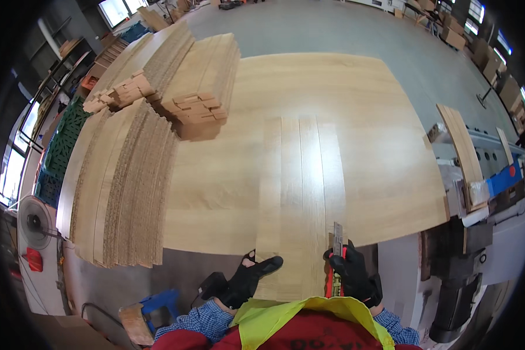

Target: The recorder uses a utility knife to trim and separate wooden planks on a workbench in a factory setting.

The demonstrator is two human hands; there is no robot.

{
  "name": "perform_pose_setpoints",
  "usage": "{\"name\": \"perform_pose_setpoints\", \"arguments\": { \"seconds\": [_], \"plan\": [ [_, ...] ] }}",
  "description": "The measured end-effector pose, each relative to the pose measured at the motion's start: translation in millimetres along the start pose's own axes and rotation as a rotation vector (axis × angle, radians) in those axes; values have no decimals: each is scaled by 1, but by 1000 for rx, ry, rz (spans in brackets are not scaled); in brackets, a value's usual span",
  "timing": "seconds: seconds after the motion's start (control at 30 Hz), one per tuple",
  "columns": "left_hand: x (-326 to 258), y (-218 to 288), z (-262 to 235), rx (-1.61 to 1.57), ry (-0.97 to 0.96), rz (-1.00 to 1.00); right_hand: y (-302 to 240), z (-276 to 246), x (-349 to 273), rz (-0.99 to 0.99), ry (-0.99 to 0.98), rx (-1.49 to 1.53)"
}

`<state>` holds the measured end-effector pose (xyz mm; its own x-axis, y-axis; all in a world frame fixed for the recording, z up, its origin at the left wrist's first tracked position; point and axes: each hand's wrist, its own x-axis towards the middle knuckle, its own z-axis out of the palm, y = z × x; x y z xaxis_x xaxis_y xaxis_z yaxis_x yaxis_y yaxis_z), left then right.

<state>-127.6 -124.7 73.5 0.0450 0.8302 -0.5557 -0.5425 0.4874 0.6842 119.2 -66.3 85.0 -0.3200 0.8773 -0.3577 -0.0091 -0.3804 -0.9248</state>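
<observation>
Four long, narrow light-wood planks [300, 198] are lying side by side on the wide pale wooden tabletop [385, 151], running from its middle toward the person, with their near ends sticking out past the tabletop's front edge. The left hand [248, 280], wearing a black glove, is pressing down on the near end of the leftmost plank with its fingers spread open. The right hand [353, 277], also in a black glove, is closing around a red-handled tool with a flat grey metal blade [336, 256], and the blade is standing upright against the near right edge of the planks. To the left on the tabletop, tall stacks of similar light-wood boards [122, 192] are leaning in rows, and a heap of short wooden blocks [195, 108] is sitting on top of them.
</observation>
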Motion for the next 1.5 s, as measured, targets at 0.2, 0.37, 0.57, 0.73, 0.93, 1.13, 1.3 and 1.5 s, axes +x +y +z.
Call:
{"name": "perform_pose_setpoints", "arguments": {
  "seconds": [0.2,0.37,0.57,0.73,0.93,1.13,1.3,1.5],
  "plan": [
    [42,109,-33,316,-34,388,-79,52,106,-217,-54,-41],
    [82,232,-79,853,-43,780,-165,131,207,-214,-208,61],
    [180,342,-128,181,-95,584,-223,183,317,-316,-347,63],
    [256,406,-161,228,20,600,-247,208,403,-316,-426,94],
    [284,443,-174,410,110,602,-241,227,480,-161,-435,147],
    [288,493,-186,1271,638,1059,-249,252,530,-287,-540,115],
    [292,473,-136,1768,702,1325,-214,283,572,-344,-567,52],
    [318,435,-157,1871,879,1333,-206,280,581,-563,-436,-165]
  ]
}}
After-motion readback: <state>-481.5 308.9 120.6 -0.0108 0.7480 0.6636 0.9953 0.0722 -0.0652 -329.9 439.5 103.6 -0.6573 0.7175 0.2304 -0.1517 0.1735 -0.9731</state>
